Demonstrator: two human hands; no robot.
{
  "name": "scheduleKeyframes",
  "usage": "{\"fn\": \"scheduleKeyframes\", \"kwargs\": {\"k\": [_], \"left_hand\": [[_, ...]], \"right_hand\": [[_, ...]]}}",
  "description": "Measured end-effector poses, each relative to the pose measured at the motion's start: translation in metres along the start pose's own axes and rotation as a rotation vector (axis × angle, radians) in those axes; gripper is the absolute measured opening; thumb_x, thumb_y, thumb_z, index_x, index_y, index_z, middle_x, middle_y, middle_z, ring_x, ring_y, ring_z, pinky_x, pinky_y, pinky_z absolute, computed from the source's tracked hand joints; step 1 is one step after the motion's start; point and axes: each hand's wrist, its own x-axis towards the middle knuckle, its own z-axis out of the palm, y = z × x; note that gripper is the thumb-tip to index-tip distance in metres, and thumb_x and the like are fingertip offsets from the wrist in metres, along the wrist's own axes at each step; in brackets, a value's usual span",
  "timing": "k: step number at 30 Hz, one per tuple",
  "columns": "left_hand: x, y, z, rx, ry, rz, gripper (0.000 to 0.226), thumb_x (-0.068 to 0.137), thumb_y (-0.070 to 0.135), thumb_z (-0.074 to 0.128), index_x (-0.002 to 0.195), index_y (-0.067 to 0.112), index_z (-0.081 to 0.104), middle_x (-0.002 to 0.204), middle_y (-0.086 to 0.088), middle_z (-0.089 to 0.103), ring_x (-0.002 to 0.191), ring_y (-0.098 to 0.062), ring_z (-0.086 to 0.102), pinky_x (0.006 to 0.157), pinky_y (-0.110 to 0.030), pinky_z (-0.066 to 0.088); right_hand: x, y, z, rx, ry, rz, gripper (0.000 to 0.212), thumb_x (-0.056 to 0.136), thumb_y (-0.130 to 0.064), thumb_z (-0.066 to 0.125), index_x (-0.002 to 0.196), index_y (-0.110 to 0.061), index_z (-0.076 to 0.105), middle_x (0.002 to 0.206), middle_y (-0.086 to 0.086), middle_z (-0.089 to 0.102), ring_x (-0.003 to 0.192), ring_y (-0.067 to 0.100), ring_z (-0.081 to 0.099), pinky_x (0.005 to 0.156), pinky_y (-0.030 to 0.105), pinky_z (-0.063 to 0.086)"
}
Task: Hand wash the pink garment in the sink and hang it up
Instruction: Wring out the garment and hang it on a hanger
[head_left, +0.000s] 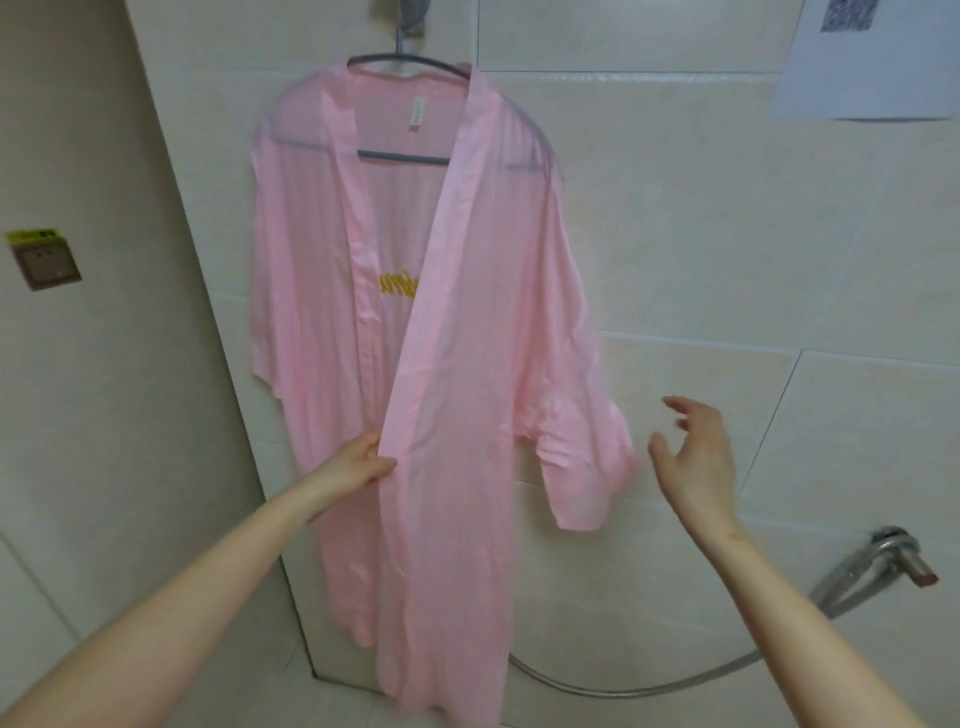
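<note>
The pink garment (467, 312) is hung on a grey hanger (402, 156), which is suspended from a hook (408, 15) on the tiled wall (727, 234). Its long axis runs vertically, with the collar at the top and the hem towards the floor. The front is open and faces outward, and yellow lettering is partly seen between the two bands. The right-hand front band is gripped at its edge by the left hand (358, 462), with the fingers curled round the cloth. The right hand (696, 457) is held open with fingers spread. It is just beside the crumpled sleeve (576, 467) and apart from it, with nothing held. Bare wall is seen to the right of the garment. A metal hose (623, 688) is looped below, near the hem, and is led to a valve (893, 556) at the lower right.
</note>
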Motion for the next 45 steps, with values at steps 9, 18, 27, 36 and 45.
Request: {"fn": "scheduleKeyframes", "kwargs": {"k": [9, 18, 27, 36, 45], "left_hand": [[-0.009, -0.054, 0.025, 0.193, -0.091, -0.056, 0.017, 0.087, 0.007, 0.066, 0.104, 0.003, 0.063, 0.096, -0.006, 0.064, 0.089, -0.015, 0.057, 0.071, -0.019, 0.043], [-0.026, -0.062, 0.01, 0.257, 0.134, -0.196, 0.022, 0.088, 0.022, 0.061, 0.104, 0.006, 0.065, 0.087, -0.006, 0.068, 0.077, -0.022, 0.061, 0.066, -0.03, 0.047], [-0.017, -0.072, 0.0, 0.038, -0.043, -0.174, 0.013, 0.078, 0.02, 0.075, 0.084, 0.015, 0.064, 0.065, 0.01, 0.063, 0.065, -0.011, 0.06, 0.063, -0.024, 0.049], [-0.017, -0.077, -0.008, 0.097, -0.243, -0.2, 0.005, 0.087, 0.006, 0.066, 0.092, 0.007, 0.063, 0.075, 0.004, 0.066, 0.063, -0.003, 0.06, 0.064, -0.021, 0.048], [-0.017, -0.078, -0.003, -0.018, -0.202, -0.24, 0.015, 0.084, 0.013, 0.071, 0.083, 0.004, 0.059, 0.074, -0.001, 0.063, 0.066, -0.007, 0.059, 0.065, -0.016, 0.047]], "right_hand": [[-0.03, -0.037, 0.084, 0.161, -1.15, 0.204, 0.014, 0.091, -0.007, 0.057, 0.1, -0.015, 0.064, 0.094, 0.003, 0.066, 0.074, 0.013, 0.062, 0.063, 0.024, 0.049], [-0.056, -0.017, 0.164, 0.237, -0.884, 0.511, 0.046, 0.091, -0.015, 0.055, 0.135, -0.017, 0.047, 0.128, 0.008, 0.055, 0.098, 0.019, 0.052, 0.072, 0.024, 0.043], [-0.048, -0.008, 0.179, 0.529, -0.763, 0.622, 0.068, 0.088, -0.001, 0.057, 0.145, -0.026, 0.028, 0.127, -0.002, 0.045, 0.098, 0.018, 0.049, 0.078, 0.037, 0.047], [-0.032, -0.005, 0.191, 0.589, -0.739, 0.725, 0.058, 0.092, -0.002, 0.041, 0.143, -0.029, 0.034, 0.124, -0.003, 0.05, 0.099, 0.017, 0.047, 0.083, 0.037, 0.043], [-0.029, -0.018, 0.192, 0.608, -0.934, 0.67, 0.042, 0.086, -0.016, 0.052, 0.12, -0.041, 0.053, 0.092, -0.006, 0.06, 0.077, 0.015, 0.05, 0.074, 0.03, 0.039]]}}
